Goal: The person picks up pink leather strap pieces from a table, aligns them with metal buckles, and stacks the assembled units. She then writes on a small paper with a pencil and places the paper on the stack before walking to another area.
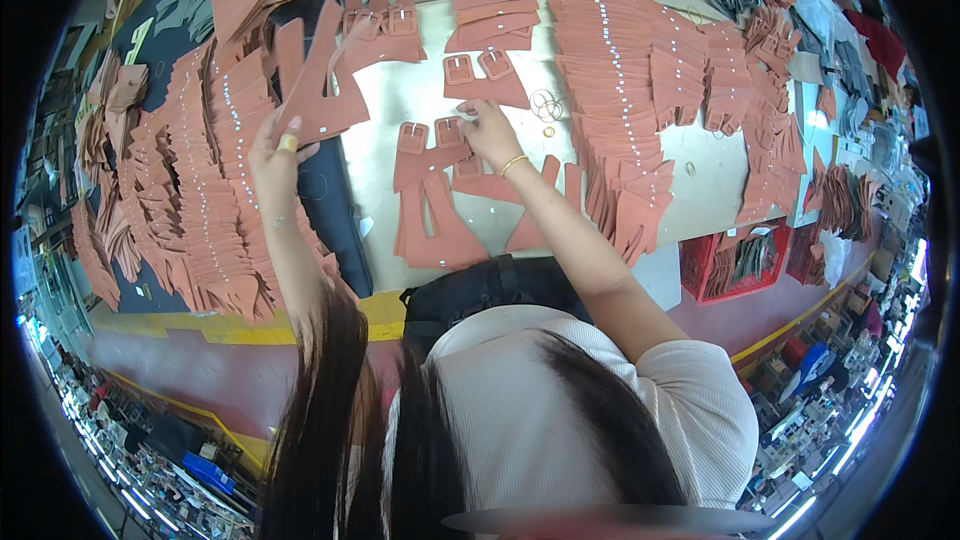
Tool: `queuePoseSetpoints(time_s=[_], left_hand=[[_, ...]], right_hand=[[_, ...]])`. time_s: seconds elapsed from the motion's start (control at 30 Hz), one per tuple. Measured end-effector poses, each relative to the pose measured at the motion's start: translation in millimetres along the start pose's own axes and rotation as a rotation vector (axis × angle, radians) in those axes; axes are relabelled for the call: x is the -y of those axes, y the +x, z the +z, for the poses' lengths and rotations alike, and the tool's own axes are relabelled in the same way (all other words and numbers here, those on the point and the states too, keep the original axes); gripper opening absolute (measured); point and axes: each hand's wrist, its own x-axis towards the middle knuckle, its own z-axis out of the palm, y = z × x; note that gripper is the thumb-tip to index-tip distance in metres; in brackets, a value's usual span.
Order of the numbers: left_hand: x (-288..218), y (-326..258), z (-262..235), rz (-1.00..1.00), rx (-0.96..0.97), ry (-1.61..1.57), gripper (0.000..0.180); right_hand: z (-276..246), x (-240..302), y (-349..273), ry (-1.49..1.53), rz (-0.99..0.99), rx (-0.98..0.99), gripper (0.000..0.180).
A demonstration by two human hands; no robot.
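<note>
- Workshop desk (420, 100), pale top with a dark mat along its left part, crowded with terracotta-coloured leather cut pieces.
- Left hand (272, 145) raised above the mat, fingers closed on a forked leather strap piece (318, 80) — piece held up and tilted, clear of the desk.
- Right hand (490, 130) down on the desk centre, fingertips pinching the edge of a buckled strap (425, 155) lying flat; gold bangle on the wrist.
- More buckled straps (480, 75) laid in pairs just beyond the right hand.
- Overlapping rows of strap blanks (620, 70) to the right; similar fanned rows (200, 190) to the left.
- Small metal rings (546, 103) loose near the right hand.
- Red crate (738, 260) at the desk's right edge — holds dark parts.
</note>
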Motion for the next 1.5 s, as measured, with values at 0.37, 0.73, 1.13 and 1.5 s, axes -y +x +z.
queuePoseSetpoints(time_s=[0.37,0.73,1.13,1.5], left_hand=[[133,26,-22,-0.356,-0.123,-0.222,0.025],[132,25,-14,-0.342,-0.191,-0.197,0.028],[137,31,-15,-0.344,-0.214,-0.205,0.03],[144,35,-19,-0.346,-0.189,-0.23,0.028]], right_hand=[[-73,-56,-14,0.286,0.307,0.015,0.022],[-52,-64,-53,-0.084,0.235,0.205,0.032],[-51,-64,-50,-0.16,0.202,0.228,0.038],[-55,-65,-48,-0.086,0.261,0.282,0.034]])
